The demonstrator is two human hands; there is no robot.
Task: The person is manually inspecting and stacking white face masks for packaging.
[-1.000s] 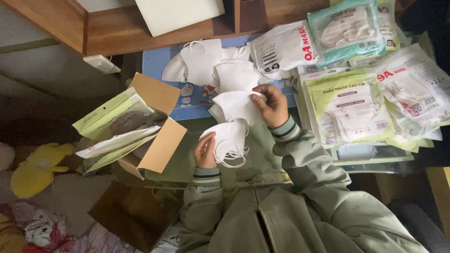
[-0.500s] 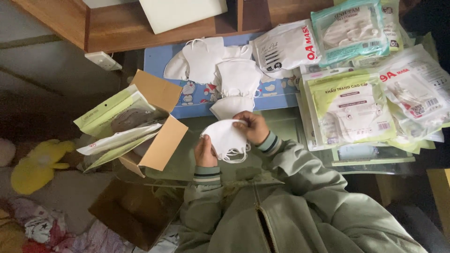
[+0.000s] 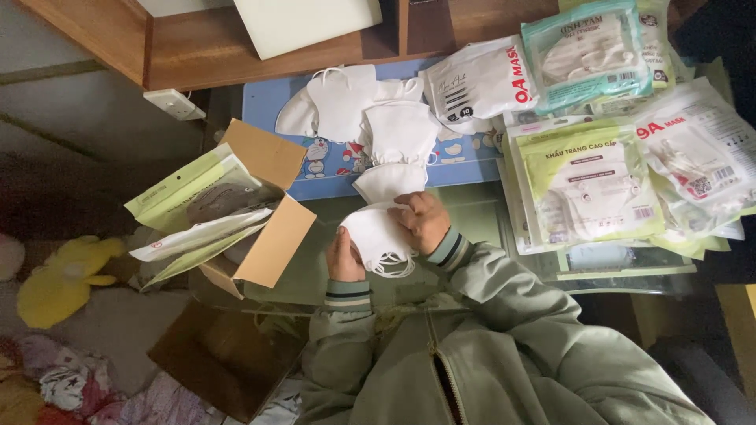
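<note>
While both hands work close to the chest, a white face mask [image 3: 378, 236] is held between them just below the blue mat [image 3: 331, 169], which serves as the landmark. Right hand [image 3: 424, 222] curls over the mask's upper edge, fingers together and pinching the fabric; left hand [image 3: 344, 256] grips its lower left side, fingers closed against it, with the ear loops dangling beneath. On the mat lies a row of loose white masks [image 3: 370, 118], already unpacked and overlapping, the nearest one touching the mat's lower edge just above the held mask. Left of the mat sits an open cardboard box [image 3: 264, 212] with several pale green flat pouches [image 3: 185, 197] standing in it. Right of the mat, sealed mask packets [image 3: 591, 185] are piled, green, white and teal, apparently unopened, though the glare makes that hard to judge. By the look of it, several masks are laid out and one is in hand, while most packets remain to be handled.
</note>
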